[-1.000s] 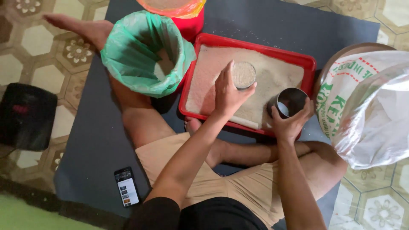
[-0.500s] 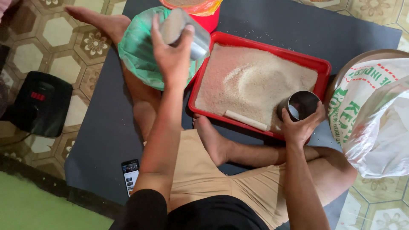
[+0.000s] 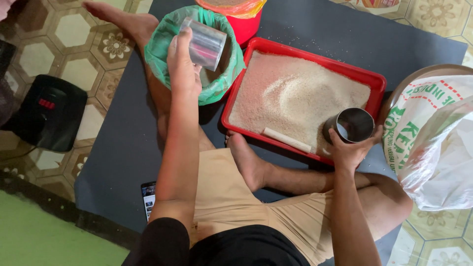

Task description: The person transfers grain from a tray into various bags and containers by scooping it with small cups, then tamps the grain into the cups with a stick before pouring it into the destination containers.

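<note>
Tilting further than before, left-hand cup (image 3: 204,43) over green-lined bin (image 3: 162,54)

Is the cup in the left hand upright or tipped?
Tipped: the metal cup lies sideways in the left hand, above the green-lined container.

Tray (image 3: 377,79): bright red rim, filled w/ pale beige-white grain (image 3: 295,98). Cream-col. stick (image 3: 287,140) lying in grain. Tipped cup (image 3: 204,43) in left hand (image 3: 183,69): shiny silver w/ pinkish reflection. Upright cup (image 3: 354,125) in right hand (image 3: 351,150): silver, dark inside. Bag (image 3: 165,49) lining container: mint green. Bucket (image 3: 245,27): red, orange-yellow plastic on top. Sack (image 3: 433,138): white, green & red print. Mat (image 3: 123,143): dark slate grey. Floor tiles (image 3: 74,29): cream hexagons, brown flower motifs. Shorts (image 3: 231,197): tan; shirt (image 3: 236,251): black. Scale (image 3: 49,111): black, red display. Strip at lower left (image 3: 44,236): green.
</note>
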